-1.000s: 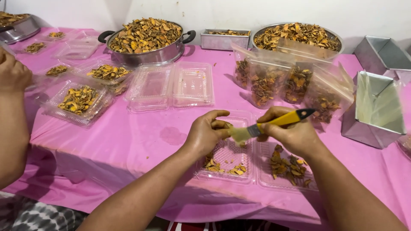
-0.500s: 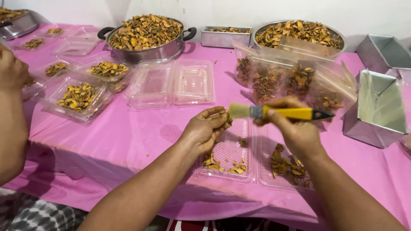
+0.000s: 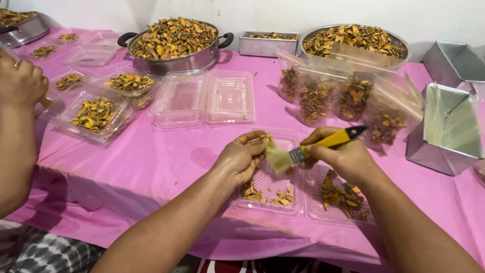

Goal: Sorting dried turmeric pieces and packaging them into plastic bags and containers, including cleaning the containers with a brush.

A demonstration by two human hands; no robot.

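My left hand (image 3: 241, 161) pinches a small dried orange-brown slice (image 3: 264, 137) over an open clear plastic clamshell box (image 3: 303, 194). My right hand (image 3: 339, 154) grips a yellow-handled brush (image 3: 317, 146), its pale bristles touching the slice. The box's left half holds a few yellow slices (image 3: 268, 194); its right half holds darker slices (image 3: 343, 194).
A big steel pot (image 3: 174, 45) and a steel strainer (image 3: 353, 40) hold dried slices at the back. Filled clear bags (image 3: 348, 96), an empty clamshell (image 3: 204, 98), filled trays (image 3: 96, 114) and metal tins (image 3: 447, 129) sit on the pink cloth. Another person's hand (image 3: 20, 83) is at left.
My right hand has swung the brush from level down and left, so its bristles now meet the slice. My left hand has stayed over the box.
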